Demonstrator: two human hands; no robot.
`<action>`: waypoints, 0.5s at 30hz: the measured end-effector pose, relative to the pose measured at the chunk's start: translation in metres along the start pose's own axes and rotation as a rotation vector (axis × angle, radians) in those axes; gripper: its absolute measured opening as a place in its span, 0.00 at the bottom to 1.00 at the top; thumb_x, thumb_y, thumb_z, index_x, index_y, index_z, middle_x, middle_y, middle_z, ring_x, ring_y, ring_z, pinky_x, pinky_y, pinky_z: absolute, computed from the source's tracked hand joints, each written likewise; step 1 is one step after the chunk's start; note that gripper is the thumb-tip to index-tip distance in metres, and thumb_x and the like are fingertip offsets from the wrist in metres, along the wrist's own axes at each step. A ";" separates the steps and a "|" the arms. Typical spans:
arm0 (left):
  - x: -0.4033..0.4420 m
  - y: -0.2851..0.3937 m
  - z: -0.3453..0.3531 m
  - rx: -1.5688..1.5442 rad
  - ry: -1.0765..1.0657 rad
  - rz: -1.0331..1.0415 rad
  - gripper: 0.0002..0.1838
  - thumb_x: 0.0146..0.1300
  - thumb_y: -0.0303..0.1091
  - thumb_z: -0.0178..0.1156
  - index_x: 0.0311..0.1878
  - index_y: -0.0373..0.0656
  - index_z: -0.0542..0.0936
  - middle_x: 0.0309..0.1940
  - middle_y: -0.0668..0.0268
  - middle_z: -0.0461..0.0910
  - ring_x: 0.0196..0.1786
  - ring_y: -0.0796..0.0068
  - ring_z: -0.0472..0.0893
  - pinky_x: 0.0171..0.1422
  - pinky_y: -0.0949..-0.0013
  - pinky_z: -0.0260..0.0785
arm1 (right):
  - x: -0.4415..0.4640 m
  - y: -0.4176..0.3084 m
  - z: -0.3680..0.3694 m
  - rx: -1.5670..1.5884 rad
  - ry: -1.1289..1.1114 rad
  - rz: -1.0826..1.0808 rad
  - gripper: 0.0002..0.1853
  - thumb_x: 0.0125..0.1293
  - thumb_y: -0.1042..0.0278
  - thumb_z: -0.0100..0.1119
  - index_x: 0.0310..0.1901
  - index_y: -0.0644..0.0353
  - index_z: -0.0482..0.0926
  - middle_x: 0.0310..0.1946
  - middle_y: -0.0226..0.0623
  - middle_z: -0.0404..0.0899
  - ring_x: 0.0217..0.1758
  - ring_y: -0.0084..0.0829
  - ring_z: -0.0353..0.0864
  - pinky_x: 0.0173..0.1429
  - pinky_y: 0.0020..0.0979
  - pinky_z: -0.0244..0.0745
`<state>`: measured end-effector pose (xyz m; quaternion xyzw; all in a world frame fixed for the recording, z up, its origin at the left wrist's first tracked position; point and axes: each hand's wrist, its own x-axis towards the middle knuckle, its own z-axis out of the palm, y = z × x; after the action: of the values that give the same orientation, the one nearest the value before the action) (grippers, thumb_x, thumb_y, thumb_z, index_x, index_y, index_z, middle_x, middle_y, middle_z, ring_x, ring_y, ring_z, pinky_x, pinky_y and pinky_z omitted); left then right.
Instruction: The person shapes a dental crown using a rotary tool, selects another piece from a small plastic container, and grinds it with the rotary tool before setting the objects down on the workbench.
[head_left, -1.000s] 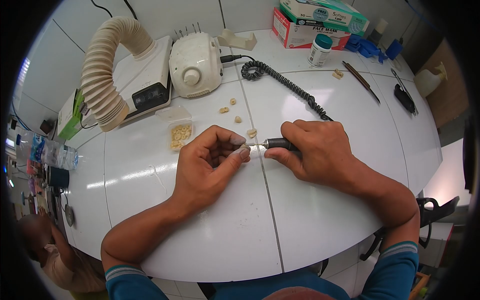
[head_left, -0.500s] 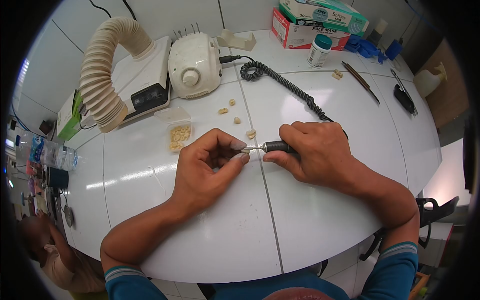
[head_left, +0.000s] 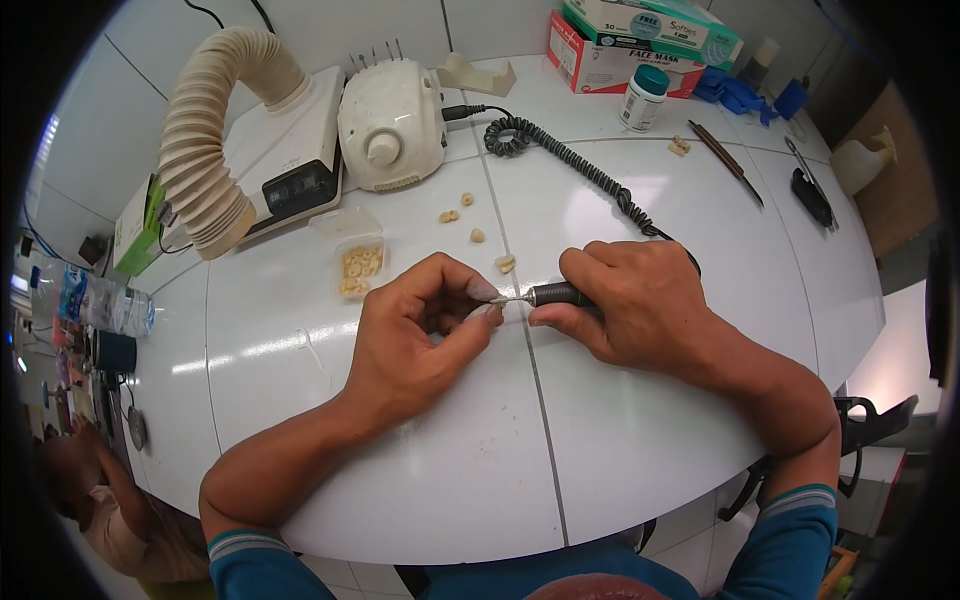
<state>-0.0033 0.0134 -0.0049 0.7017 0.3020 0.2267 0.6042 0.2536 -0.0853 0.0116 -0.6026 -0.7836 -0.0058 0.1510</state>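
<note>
My left hand (head_left: pixel 420 330) pinches a small tooth-coloured dental crown (head_left: pixel 498 308) between thumb and fingertips, which hide most of it. Wrapped around the black grip of a rotary handpiece (head_left: pixel 556 294), my right hand (head_left: pixel 640 300) points its thin metal bur (head_left: pixel 514 298) leftward. The bur's tip meets the crown at my left fingertips; exact contact is too small to make out. Just beyond lies another tooth-coloured piece (head_left: pixel 505 264), with a few more, such as one pale crown (head_left: pixel 477 236), farther back. A clear plastic box (head_left: pixel 360 288) of such pieces sits open to the left.
A coiled black cord (head_left: pixel 580 160) runs to the white control unit (head_left: pixel 390 125). Left of that stands a ribbed hose (head_left: pixel 190 150) on a white box. Mask boxes (head_left: pixel 625 65), a white bottle (head_left: pixel 643 100) and slim tools (head_left: pixel 725 162) lie at the back right. Another person (head_left: pixel 125 520) sits far left.
The view has shifted very slightly. My left fingertips have turned a little around the crown, while the handpiece stays almost in place.
</note>
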 end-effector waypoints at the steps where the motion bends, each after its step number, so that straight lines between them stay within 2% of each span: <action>1: 0.000 0.001 0.000 0.014 -0.007 -0.001 0.11 0.77 0.20 0.68 0.58 0.35 0.82 0.50 0.63 0.89 0.54 0.78 0.90 0.60 0.72 0.82 | 0.000 0.000 0.000 0.001 -0.003 0.002 0.31 0.80 0.31 0.65 0.36 0.55 0.83 0.23 0.36 0.83 0.22 0.38 0.84 0.25 0.41 0.72; 10: 0.000 -0.003 0.001 0.067 0.003 0.020 0.11 0.78 0.20 0.68 0.59 0.36 0.81 0.52 0.64 0.87 0.54 0.79 0.88 0.58 0.72 0.81 | 0.000 -0.002 0.002 -0.060 0.032 -0.003 0.31 0.79 0.31 0.67 0.35 0.56 0.83 0.23 0.37 0.83 0.23 0.40 0.86 0.26 0.42 0.74; 13: 0.000 -0.002 0.015 0.016 0.198 0.176 0.11 0.71 0.22 0.73 0.54 0.36 0.85 0.50 0.62 0.86 0.48 0.79 0.84 0.45 0.71 0.77 | -0.001 -0.006 0.005 -0.072 0.026 0.037 0.31 0.78 0.31 0.68 0.35 0.57 0.84 0.24 0.38 0.85 0.23 0.41 0.87 0.26 0.42 0.76; 15: -0.006 0.005 0.010 0.388 0.187 0.460 0.17 0.66 0.16 0.74 0.56 0.37 0.82 0.51 0.60 0.83 0.49 0.73 0.87 0.47 0.69 0.80 | 0.001 -0.005 0.005 -0.075 0.050 0.059 0.31 0.79 0.32 0.68 0.36 0.58 0.85 0.24 0.40 0.86 0.23 0.41 0.87 0.26 0.42 0.77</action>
<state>0.0000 0.0019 -0.0011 0.8300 0.2272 0.3591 0.3614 0.2481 -0.0851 0.0081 -0.6302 -0.7608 -0.0457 0.1482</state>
